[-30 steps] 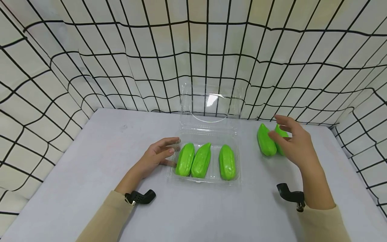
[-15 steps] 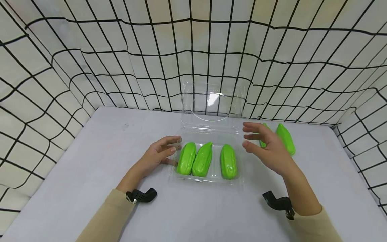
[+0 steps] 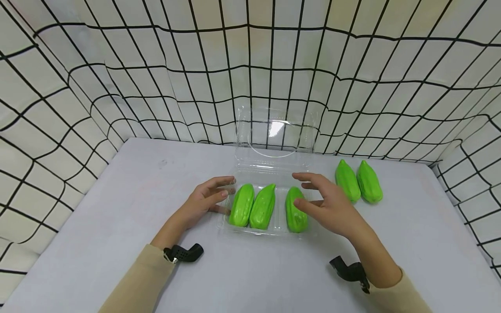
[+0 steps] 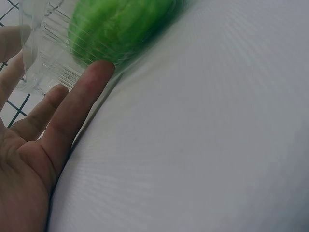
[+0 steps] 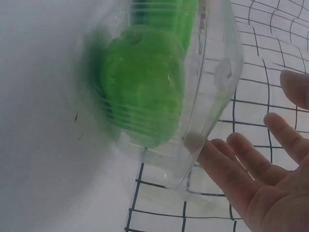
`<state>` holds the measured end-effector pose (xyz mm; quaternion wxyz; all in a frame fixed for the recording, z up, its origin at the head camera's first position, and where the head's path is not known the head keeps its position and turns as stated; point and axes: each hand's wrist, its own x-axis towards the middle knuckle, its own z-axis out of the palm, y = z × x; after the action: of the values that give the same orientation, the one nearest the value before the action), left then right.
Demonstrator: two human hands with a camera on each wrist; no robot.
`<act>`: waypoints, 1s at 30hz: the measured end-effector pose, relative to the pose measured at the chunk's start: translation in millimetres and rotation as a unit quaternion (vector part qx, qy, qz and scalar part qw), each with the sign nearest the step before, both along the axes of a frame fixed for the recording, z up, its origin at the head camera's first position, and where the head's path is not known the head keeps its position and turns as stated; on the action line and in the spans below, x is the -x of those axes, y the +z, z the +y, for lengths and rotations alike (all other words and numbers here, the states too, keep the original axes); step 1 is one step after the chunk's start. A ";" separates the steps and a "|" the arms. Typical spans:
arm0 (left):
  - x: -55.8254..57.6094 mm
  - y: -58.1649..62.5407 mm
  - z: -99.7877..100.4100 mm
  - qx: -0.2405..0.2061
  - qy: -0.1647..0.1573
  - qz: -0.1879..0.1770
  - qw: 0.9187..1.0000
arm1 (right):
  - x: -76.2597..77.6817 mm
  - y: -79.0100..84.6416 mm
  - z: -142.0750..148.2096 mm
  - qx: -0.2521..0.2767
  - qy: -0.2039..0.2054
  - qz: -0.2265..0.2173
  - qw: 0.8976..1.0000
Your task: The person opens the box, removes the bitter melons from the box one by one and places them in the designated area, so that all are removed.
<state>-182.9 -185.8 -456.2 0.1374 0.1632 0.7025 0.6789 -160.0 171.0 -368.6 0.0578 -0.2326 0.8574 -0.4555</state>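
Note:
A clear plastic clamshell box [image 3: 279,230] sits on the table with its lid [image 3: 250,143] raised at the back. Inside are three glossy green, ridged toy fruits with pointed tips: a left one [image 3: 241,205], a middle one [image 3: 262,206] leaning beside it, and a right one [image 3: 294,217] apart from them. My left hand [image 3: 203,201] rests against the box's left wall, fingers extended and spread. My right hand [image 3: 332,208] is at the box's right side, thumb and fingers apart, partly covering the right fruit. In the right wrist view, its fingers [image 5: 227,174] meet the box rim [image 5: 212,121].
Two more green toy fruits, one [image 3: 347,181] beside the other [image 3: 369,182], lie on the white table [image 3: 156,182] at the back right. A black-lined white netting [image 3: 203,87] encloses the table's back and sides.
My right hand has moved left from above the two loose fruits to the box's right side, without carrying anything. My left hand has stayed at the box.

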 end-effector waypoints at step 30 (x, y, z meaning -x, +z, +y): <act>0.7 -4.5 -0.7 -0.003 -0.003 0.003 1.000 | -13.9 -27.8 -37.7 -0.168 -0.010 0.129 0.977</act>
<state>-183.6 -186.6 -460.7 0.1367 0.1683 0.7001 0.6804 -146.1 133.3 -396.4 -0.0201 -0.2677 0.9241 -0.2719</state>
